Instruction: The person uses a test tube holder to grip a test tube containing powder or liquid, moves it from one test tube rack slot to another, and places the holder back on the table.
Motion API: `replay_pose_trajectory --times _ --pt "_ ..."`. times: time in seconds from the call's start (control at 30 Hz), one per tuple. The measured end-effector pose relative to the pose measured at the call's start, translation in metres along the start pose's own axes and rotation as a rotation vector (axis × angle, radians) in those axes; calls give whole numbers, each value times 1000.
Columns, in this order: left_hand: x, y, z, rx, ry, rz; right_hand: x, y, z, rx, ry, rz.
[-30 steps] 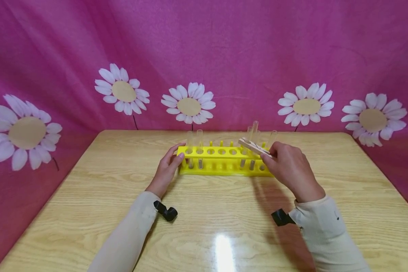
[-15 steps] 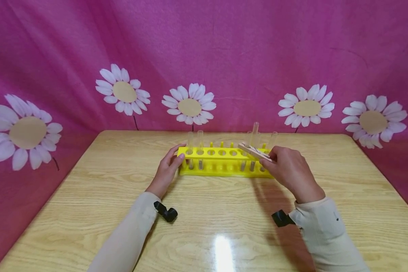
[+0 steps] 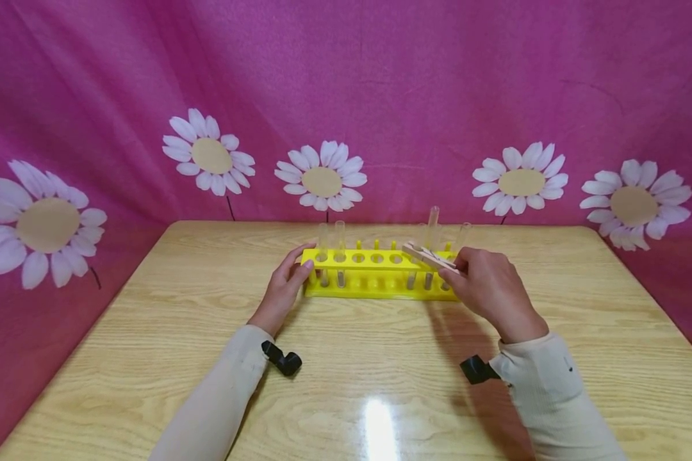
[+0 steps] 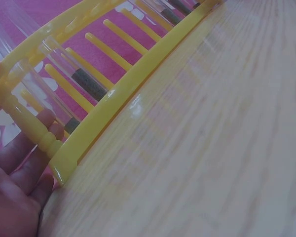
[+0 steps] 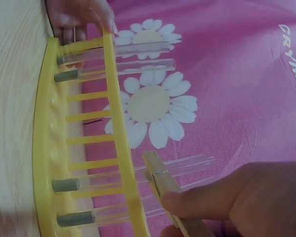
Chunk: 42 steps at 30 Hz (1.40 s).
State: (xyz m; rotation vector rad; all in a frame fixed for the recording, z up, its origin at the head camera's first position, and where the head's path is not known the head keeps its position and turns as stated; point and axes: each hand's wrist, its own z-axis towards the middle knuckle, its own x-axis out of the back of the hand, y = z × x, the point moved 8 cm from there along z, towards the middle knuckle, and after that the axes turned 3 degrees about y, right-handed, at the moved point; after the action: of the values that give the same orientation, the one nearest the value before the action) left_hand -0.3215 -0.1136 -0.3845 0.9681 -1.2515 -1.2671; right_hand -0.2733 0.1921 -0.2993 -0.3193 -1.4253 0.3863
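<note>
My left hand (image 3: 282, 288) grips the left end of a yellow test tube rack (image 3: 369, 293), thumb in front. In the left wrist view, its fingers (image 4: 27, 165) curl behind the end post. My right hand (image 3: 496, 288) pinches a wooden test tube clamp (image 3: 429, 257) above the rack's right part. The clamp's tip lies beside a clear test tube (image 5: 192, 165); whether it touches the glass I cannot tell. Two test tubes (image 3: 339, 237) stand at the left end, several at the right, one taller test tube (image 3: 434, 221) among them. Dark grey matter (image 5: 66, 185) fills the tube bottoms.
The rack stands on a wood-grain table (image 3: 346, 358), far from its front edge. Behind it hangs a pink cloth (image 3: 403, 96) with printed daisies. Yellow pegs (image 5: 89, 117) rise from the rack's back row. The rack's middle holes hold no tubes.
My right hand has lowered the wooden clamp slightly, nearer the rack's top bar, and moved it a touch left. The left hand keeps its hold on the rack, which stays in place.
</note>
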Motion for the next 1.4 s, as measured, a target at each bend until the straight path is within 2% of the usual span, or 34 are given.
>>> replay_pose_trajectory --times 0.2,0.27,0.5,0.83,1.07,1.4 --pt "5 -25 11 12 17 -15 1 -3 -1 31 10 -5" --pt "5 -27 12 1 24 -16 1 -4 -1 43 16 -9" --pt "5 -28 11 -21 32 2 5 -5 -3 30 48 -12" --pt "4 -27 12 -32 23 -15 20 -9 -6 74 208 26" --pt "4 -26 12 -34 31 -8 26 -10 -6 56 263 42" --pt "3 -25 13 -32 20 -16 37 -12 -10 91 391 74"
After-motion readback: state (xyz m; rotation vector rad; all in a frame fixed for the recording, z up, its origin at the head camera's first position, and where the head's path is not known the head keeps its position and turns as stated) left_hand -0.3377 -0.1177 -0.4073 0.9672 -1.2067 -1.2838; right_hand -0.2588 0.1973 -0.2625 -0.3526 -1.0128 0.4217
